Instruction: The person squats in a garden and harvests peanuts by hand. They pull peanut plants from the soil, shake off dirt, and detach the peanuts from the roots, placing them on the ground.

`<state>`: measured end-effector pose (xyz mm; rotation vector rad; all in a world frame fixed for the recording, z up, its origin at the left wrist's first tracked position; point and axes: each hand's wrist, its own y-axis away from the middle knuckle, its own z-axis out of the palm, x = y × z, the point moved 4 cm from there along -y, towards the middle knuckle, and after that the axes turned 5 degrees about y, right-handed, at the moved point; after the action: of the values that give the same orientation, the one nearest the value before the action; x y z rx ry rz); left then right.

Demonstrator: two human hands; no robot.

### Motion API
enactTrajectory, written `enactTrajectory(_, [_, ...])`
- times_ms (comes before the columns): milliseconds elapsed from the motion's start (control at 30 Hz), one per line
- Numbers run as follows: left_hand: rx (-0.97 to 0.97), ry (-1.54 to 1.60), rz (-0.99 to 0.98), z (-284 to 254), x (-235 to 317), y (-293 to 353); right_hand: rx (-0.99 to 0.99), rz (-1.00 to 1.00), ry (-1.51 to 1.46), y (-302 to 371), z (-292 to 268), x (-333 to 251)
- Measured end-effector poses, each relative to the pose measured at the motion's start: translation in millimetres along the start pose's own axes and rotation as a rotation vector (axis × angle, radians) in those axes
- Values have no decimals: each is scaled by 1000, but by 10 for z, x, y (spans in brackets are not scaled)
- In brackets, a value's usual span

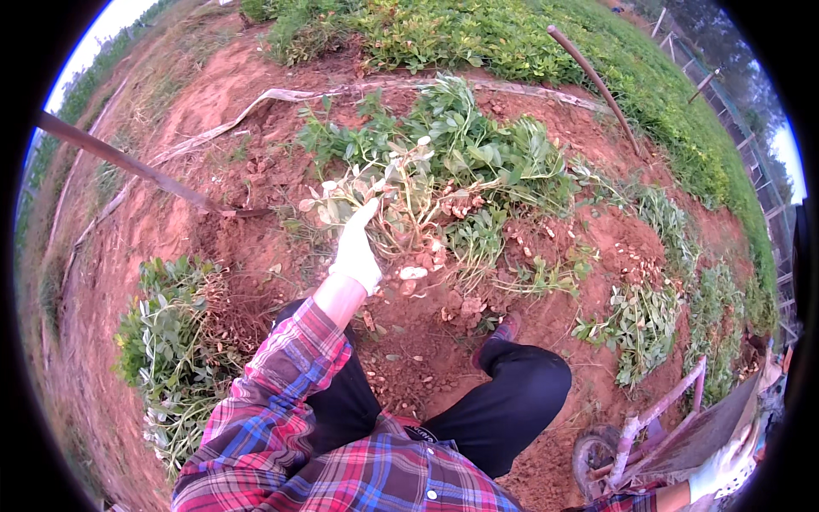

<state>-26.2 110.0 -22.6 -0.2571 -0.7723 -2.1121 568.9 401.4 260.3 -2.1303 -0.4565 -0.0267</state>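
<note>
My left hand [357, 249], in a white glove, reaches out beside the pulled-up peanut plants [478, 158]. Its visible fingers are stretched toward the pale stems and leaves, and I make out nothing held in it. Pale peanut pods [413, 273] lie on the reddish soil just right of that wrist, with more among the roots. At the lower right edge, my right hand [723, 474] wears a white dotted glove. Its fingers extend along the side of a worn wheelbarrow [661, 431]; the picture's rim cuts off part of this area.
Another heap of peanut plants [183, 341] lies at the left, near a wooden-handled tool [141, 171]. A curved wooden pole [597, 81] stands at the far right. Plants [640, 328] lie along the right. Beyond a pale strip [256, 107] grow green rows [512, 38].
</note>
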Motion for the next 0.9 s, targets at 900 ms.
enactTrajectory(900, [60,-134,-6,102,-67,29,-968,-627,-1295,1211,1062,-5497])
